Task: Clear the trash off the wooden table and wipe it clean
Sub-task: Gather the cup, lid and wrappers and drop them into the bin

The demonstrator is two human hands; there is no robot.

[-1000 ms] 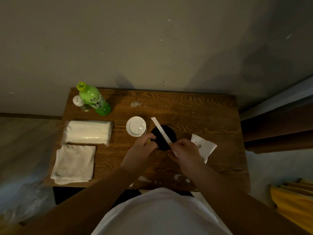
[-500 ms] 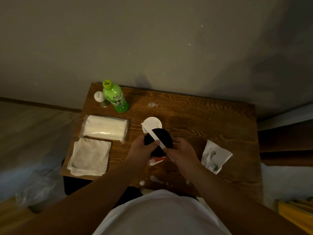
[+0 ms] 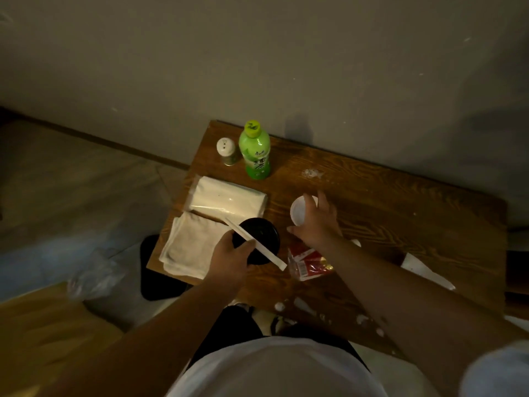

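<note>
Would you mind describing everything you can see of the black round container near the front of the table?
The black container is round, dark and glossy, likely plastic, and seen from above with its top looking closed by a lid. The left hand grips its near-left side, pinning a long white paper-wrapped stick diagonally across the top. It sits at the wooden table's front left, beside the folded cloth; whether it is lifted is unclear.

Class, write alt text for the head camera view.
A person's left hand holds a black container and wrapped chopsticks over a wooden table, while the right hand reaches a white lid.
</note>
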